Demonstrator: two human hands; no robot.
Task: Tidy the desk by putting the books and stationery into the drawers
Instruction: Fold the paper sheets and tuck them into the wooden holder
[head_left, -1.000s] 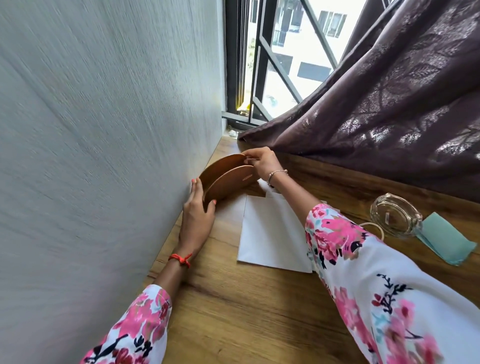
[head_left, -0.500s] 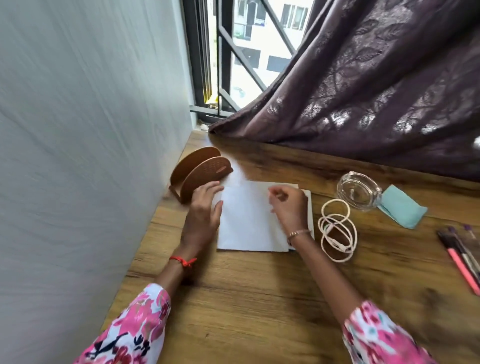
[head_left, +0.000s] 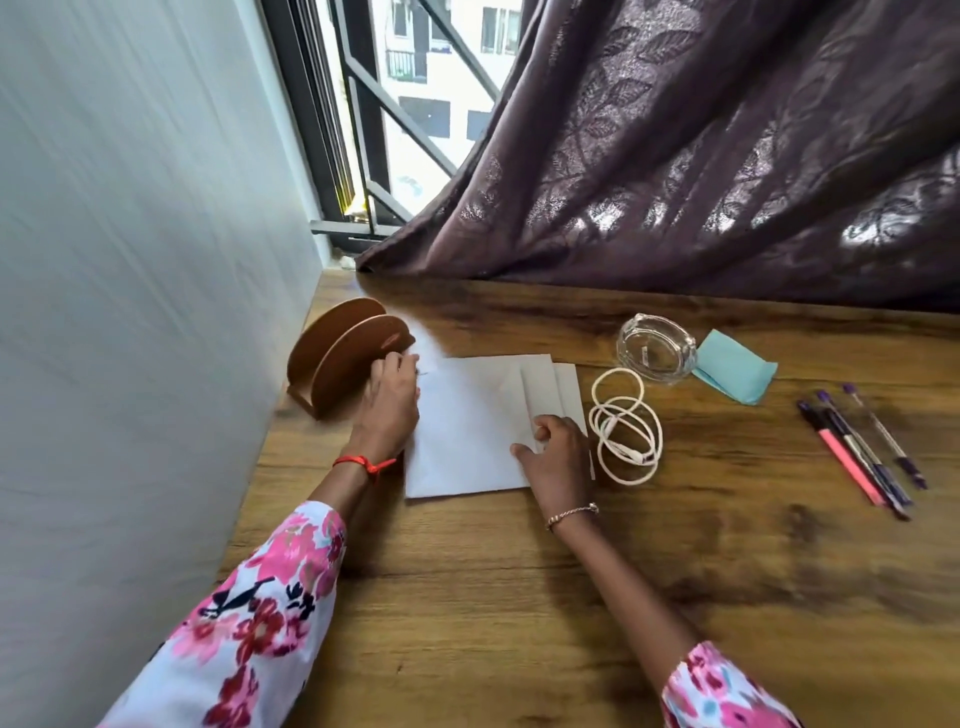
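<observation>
R hand (head_left: 558, 457) now on the papers (head_left: 467, 431); both hands off the wooden holder (head_left: 337, 353).
R fingers curl at the papers' right side and seem to pinch the top folded sheet. L hand (head_left: 389, 410), on the holder 1 s ago, has slid to the papers' far-left corner; its grip is too blurred to call. Papers lie flat near the desk's (head_left: 467, 597) left edge, holder just beyond at that edge. Prob. papers go to a drawer next; no drawer in view. Cable (head_left: 626, 431), pens (head_left: 862, 447) & glass dish (head_left: 655, 348) wait toward the right edge.

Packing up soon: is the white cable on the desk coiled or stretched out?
Coiled: the white cable lies in several loose overlapping loops on the desk, right of the papers.
</observation>
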